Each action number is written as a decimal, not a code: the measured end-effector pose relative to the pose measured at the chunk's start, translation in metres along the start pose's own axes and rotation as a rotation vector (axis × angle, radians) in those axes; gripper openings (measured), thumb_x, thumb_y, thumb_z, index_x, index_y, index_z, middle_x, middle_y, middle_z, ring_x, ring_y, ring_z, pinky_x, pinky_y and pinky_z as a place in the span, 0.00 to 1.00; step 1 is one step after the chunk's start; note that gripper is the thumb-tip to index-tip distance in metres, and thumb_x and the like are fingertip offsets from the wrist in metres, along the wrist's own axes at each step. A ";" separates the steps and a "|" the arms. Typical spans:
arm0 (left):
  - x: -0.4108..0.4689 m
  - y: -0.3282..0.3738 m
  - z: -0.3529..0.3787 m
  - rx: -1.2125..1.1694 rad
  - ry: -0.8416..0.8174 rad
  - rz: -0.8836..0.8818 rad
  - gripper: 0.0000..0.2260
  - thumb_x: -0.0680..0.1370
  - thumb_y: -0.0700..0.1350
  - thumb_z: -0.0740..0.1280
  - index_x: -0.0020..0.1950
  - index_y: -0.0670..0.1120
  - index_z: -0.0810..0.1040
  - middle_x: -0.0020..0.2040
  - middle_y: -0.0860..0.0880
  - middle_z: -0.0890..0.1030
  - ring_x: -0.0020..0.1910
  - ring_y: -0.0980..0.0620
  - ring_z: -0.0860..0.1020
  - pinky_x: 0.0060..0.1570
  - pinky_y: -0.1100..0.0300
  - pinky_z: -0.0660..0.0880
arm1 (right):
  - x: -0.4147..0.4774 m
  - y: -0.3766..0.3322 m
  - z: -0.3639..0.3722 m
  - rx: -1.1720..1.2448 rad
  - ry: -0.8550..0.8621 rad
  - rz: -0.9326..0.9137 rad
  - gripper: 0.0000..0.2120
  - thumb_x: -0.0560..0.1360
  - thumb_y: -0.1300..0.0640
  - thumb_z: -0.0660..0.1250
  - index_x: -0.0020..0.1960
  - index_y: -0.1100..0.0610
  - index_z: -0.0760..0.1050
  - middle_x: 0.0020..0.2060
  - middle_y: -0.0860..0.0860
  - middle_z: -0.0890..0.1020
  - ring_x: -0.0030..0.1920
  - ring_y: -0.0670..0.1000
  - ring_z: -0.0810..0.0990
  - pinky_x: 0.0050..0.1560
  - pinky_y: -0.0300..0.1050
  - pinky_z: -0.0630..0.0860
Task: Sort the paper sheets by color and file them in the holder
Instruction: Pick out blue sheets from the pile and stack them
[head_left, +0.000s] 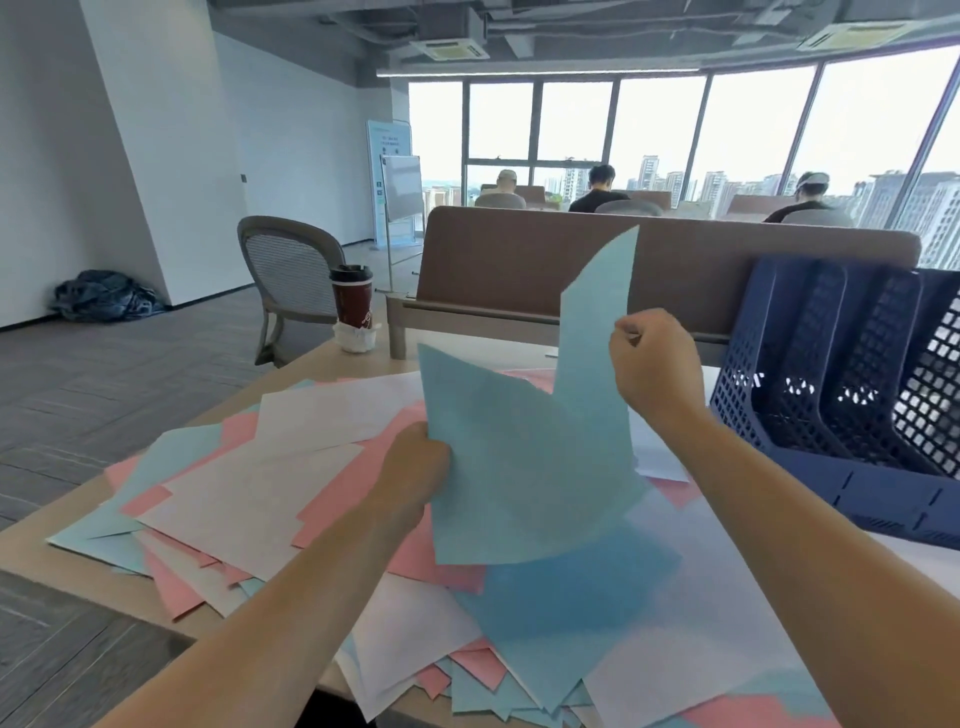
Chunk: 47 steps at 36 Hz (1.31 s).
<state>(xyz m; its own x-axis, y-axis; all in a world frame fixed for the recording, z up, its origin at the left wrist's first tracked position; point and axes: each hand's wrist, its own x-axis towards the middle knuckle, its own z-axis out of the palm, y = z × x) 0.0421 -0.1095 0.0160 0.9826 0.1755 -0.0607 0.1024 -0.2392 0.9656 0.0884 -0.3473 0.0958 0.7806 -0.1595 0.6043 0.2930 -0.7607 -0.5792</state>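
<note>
— What lies at eight o'clock?
— A loose heap of pink, white and light-blue paper sheets (249, 483), spread over the pale wooden tabletop (322, 366). A dark red paper cup with a black lid (353, 301) stands beyond it at ten o'clock.
— And the hands?
— Near centre, the left hand (415, 462) grips the left edge of a light-blue paper sheet (519, 467) raised above the heap. The right hand (657, 364) pinches the right edge of a second light-blue sheet (597, 312), upright behind the first.
— The holder?
— The dark blue plastic mesh file holder (831, 364) sits at three o'clock on the tabletop.
</note>
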 end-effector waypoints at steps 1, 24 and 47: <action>-0.002 0.002 0.000 -0.014 -0.003 0.003 0.16 0.72 0.34 0.58 0.49 0.43 0.83 0.47 0.47 0.86 0.48 0.44 0.83 0.54 0.45 0.80 | 0.001 -0.006 -0.005 -0.023 0.019 -0.044 0.12 0.80 0.60 0.60 0.53 0.62 0.81 0.54 0.54 0.79 0.46 0.52 0.75 0.49 0.44 0.73; -0.050 -0.019 -0.004 -0.330 -0.042 -0.226 0.11 0.83 0.42 0.59 0.55 0.40 0.79 0.49 0.39 0.84 0.45 0.41 0.83 0.39 0.53 0.81 | -0.088 -0.055 0.068 0.076 -0.800 0.061 0.11 0.80 0.63 0.61 0.58 0.65 0.78 0.48 0.58 0.83 0.43 0.56 0.84 0.40 0.45 0.81; -0.034 -0.027 -0.015 0.135 0.061 -0.031 0.15 0.68 0.37 0.61 0.49 0.49 0.81 0.46 0.47 0.83 0.48 0.45 0.80 0.52 0.48 0.79 | -0.086 0.019 0.049 -0.508 -0.586 0.204 0.09 0.77 0.58 0.62 0.56 0.58 0.76 0.57 0.55 0.81 0.59 0.58 0.79 0.53 0.47 0.74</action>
<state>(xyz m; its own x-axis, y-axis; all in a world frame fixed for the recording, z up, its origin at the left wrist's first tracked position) 0.0032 -0.0950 -0.0044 0.9678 0.2415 -0.0706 0.1565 -0.3582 0.9204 0.0537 -0.3173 0.0066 0.9959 -0.0777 0.0461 -0.0643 -0.9681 -0.2423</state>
